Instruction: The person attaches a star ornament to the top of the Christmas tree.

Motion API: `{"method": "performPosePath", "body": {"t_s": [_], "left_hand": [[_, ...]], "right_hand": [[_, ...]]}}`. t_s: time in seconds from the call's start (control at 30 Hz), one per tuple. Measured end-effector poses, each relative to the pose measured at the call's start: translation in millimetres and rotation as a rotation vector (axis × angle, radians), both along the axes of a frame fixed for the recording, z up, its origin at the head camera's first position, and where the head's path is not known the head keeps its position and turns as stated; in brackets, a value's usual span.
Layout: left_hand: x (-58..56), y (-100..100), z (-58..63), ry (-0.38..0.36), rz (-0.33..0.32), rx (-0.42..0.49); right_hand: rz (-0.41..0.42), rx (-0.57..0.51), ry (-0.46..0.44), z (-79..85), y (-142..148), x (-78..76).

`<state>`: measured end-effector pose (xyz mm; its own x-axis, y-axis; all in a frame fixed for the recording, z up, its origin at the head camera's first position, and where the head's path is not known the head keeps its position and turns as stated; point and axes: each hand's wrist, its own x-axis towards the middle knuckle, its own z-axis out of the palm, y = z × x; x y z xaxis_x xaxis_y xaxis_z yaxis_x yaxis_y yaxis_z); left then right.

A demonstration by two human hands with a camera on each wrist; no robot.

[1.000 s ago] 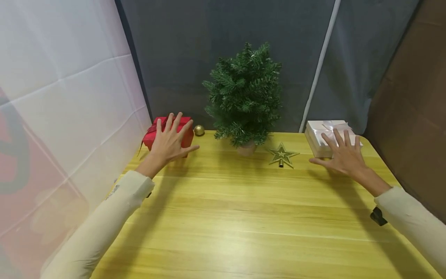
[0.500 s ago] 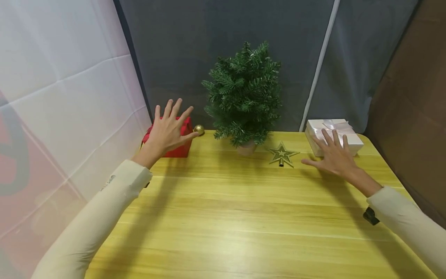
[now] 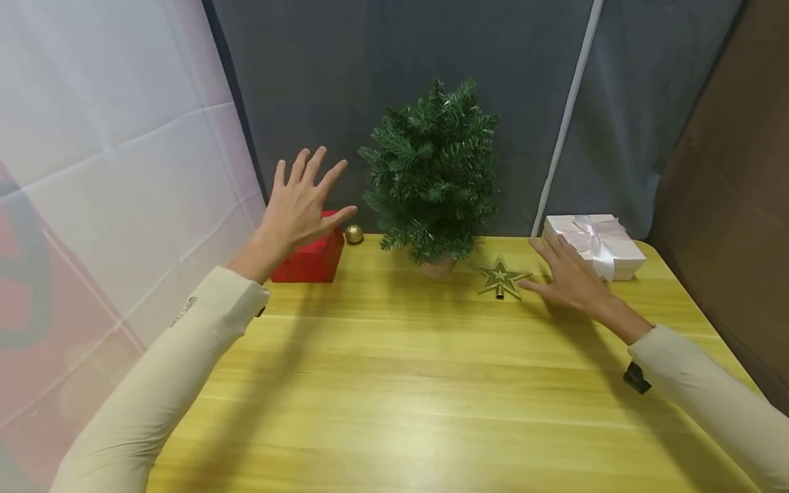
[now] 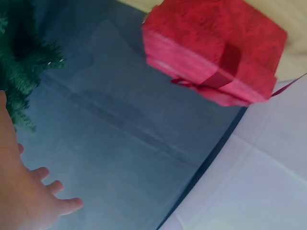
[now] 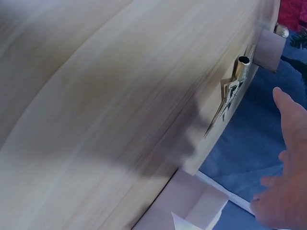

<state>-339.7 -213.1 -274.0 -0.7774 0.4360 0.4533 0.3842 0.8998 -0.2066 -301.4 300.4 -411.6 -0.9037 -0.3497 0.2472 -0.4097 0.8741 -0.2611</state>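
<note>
With fingers spread, my left hand (image 3: 294, 211) hovers in front of and above a red gift box (image 3: 308, 263), hiding part of it. In the left wrist view the red box shows a dark red ribbon (image 4: 229, 62), well apart from the fingers. My right hand (image 3: 568, 277) is held in the air, its thumb overlapping the edge of a gold star topper (image 3: 501, 277) in the head view. Behind it sits a white gift box (image 3: 616, 253) with a pale ribbon bow. Neither hand holds anything. A small green artificial Christmas tree (image 3: 434, 171) stands between the hands.
A gold bauble (image 3: 354, 234) lies between the red box and the tree. The wooden table (image 3: 407, 383) ends at a grey cloth backdrop (image 3: 308, 82). A white printed cloth (image 3: 148, 178) hangs at left, a brown one (image 3: 733, 185) at right.
My left hand has risen up and away from the red box, uncovering its lower front. My right hand has moved left from the white box toward the star, and the bow shows more fully.
</note>
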Motion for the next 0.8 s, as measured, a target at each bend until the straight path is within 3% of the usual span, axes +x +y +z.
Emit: {"method": "performPosePath", "body": {"t_s": [0.43, 0.8], "left_hand": [[-0.5, 19, 46.2, 0.06, -0.048, 0.051], [1.8, 31, 65.1, 0.132, -0.132, 0.109]], "right_hand": [[0.093, -0.087, -0.11, -6.1, -7, -17.1], [0.173, -0.067, -0.129, -19.6, -17, -32.3]]}}
